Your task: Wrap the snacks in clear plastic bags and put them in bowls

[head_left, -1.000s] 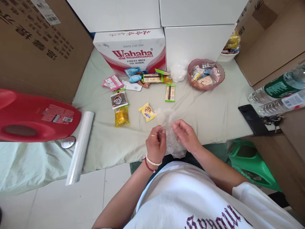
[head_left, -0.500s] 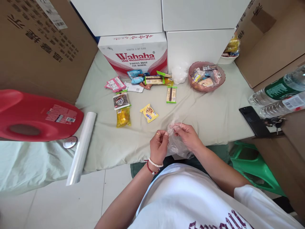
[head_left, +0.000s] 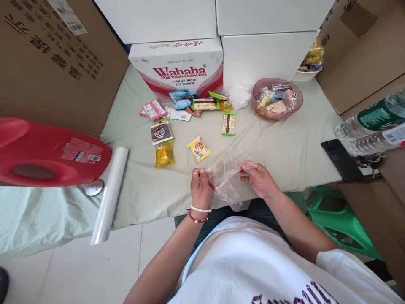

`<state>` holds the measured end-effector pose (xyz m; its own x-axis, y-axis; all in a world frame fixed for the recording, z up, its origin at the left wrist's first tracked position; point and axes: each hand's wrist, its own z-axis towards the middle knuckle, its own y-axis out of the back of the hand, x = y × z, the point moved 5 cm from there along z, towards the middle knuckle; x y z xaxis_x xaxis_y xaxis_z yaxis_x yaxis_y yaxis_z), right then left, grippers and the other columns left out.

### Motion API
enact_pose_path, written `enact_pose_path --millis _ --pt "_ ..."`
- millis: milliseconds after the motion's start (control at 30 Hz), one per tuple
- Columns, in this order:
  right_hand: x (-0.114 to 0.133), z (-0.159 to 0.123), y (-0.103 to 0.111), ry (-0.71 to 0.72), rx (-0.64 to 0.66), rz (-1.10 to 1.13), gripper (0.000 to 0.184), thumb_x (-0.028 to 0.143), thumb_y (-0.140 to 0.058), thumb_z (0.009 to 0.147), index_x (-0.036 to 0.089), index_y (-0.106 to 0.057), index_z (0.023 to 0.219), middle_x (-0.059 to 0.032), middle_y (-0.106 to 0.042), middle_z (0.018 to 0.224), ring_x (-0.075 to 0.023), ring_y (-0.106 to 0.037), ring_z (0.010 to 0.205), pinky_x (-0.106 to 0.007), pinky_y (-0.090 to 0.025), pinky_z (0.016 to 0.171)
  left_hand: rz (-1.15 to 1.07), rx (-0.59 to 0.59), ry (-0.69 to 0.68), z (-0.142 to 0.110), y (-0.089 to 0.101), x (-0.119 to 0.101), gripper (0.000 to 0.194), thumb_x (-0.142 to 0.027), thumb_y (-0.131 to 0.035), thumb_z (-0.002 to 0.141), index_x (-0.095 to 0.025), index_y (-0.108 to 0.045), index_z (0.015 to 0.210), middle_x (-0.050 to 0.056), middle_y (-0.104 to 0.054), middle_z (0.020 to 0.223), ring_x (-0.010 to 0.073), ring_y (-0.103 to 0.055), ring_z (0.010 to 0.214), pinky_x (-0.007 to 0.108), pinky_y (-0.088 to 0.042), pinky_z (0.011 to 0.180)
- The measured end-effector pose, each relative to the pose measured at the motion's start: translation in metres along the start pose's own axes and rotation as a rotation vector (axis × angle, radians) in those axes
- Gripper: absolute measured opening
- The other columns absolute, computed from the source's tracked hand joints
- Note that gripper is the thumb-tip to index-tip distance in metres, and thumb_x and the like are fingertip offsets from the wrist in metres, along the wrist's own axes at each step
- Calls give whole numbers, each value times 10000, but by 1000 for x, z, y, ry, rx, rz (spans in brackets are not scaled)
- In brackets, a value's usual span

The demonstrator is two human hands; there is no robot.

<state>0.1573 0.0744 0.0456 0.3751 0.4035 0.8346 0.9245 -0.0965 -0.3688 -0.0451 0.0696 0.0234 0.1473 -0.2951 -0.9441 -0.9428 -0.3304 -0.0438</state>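
Between my hands a thin clear plastic bag (head_left: 228, 179) is stretched out above the table's front edge. My left hand (head_left: 201, 184) is closed on the bag's left side, and my right hand (head_left: 257, 177) pinches its right side. Just beyond the bag lies a small yellow snack packet (head_left: 198, 149). Farther back is a green-ended wrapped bar (head_left: 228, 124). To the left, a dark-and-white snack packet (head_left: 161, 132) touches an amber-yellow packet (head_left: 164, 153).
Several snacks lie before the Wahaha carton (head_left: 180, 71). A pink bowl (head_left: 277, 99) of snacks stands right of crumpled plastic (head_left: 240, 94). A plastic film roll (head_left: 110, 196) and red jug (head_left: 53, 154) are left; a phone (head_left: 341, 160) and bottles (head_left: 376, 114) right.
My hands have moved apart, the left one to the left and the right one to the right. The bunched bag is now spread wider between them.
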Motion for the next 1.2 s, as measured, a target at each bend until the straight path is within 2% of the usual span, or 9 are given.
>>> enact_pose_path --millis 167,300,400,467,600,700,800,933,1200 --pt "4 6 31 -104 -43 104 300 380 -891 676 165 -697 754 -67 -731 918 -163 -694 796 -316 -629 760 94 -47 -27 14 22 -6 399 -621 -563 939 -262 -411 854 -98 -478 599 78 -412 371 219 -307 353" --pt "5 19 46 -183 -56 -4 210 308 -804 783 166 -652 811 -67 -716 832 -171 -719 738 -306 -633 693 62 -15 47 20 24 -3 356 -558 -530 956 -264 -383 818 -103 -468 544 78 -354 339 208 -265 327" --pt "4 27 48 -152 -98 -173 170 333 -685 884 184 -604 886 -69 -707 889 -160 -699 717 -301 -617 654 62 -43 61 19 22 -1 311 -527 -517 957 -261 -400 845 -88 -523 573 91 -453 390 195 -356 372" --pt "12 25 50 26 -220 -391 164 330 -642 903 201 -603 996 -62 -686 975 -150 -658 706 -302 -597 629 62 -71 59 17 22 1 302 -529 -518 956 -259 -413 871 -79 -560 615 94 -508 435 196 -415 414" --pt "40 -9 32 654 -512 -789 208 221 -584 903 227 -624 1107 -51 -631 1035 -160 -612 771 -321 -572 707 80 -92 -1 16 22 1 295 -523 -502 977 -261 -412 875 -93 -517 614 92 -473 415 210 -411 408" --pt "33 -21 -12 849 -82 -956 267 117 -511 911 243 -661 1093 -58 -660 1058 -165 -655 855 -299 -567 748 129 -84 -58 16 19 0 291 -509 -484 997 -261 -410 864 -95 -479 605 89 -430 391 217 -366 380" --pt "8 -18 -46 810 346 -1135 461 71 -483 897 245 -613 1304 -102 -633 1341 -186 -689 1023 -324 -589 828 197 -76 -101 18 18 -2 292 -514 -473 1007 -259 -429 872 -94 -463 596 92 -426 398 218 -362 381" --pt "-11 -1 -46 709 402 -1245 540 131 -488 951 207 -472 1486 -111 -691 1255 -221 -699 1047 -386 -596 885 252 -95 -131 22 23 -3 291 -511 -491 1005 -254 -447 877 -91 -462 594 93 -439 416 214 -378 402" --pt "13 -6 2 800 300 -1057 281 165 -469 1020 246 -702 1155 -66 -699 1069 -173 -696 924 -315 -583 790 247 -122 -80 36 40 -4 265 -500 -481 995 -260 -436 893 -96 -440 582 106 -409 406 226 -342 399"
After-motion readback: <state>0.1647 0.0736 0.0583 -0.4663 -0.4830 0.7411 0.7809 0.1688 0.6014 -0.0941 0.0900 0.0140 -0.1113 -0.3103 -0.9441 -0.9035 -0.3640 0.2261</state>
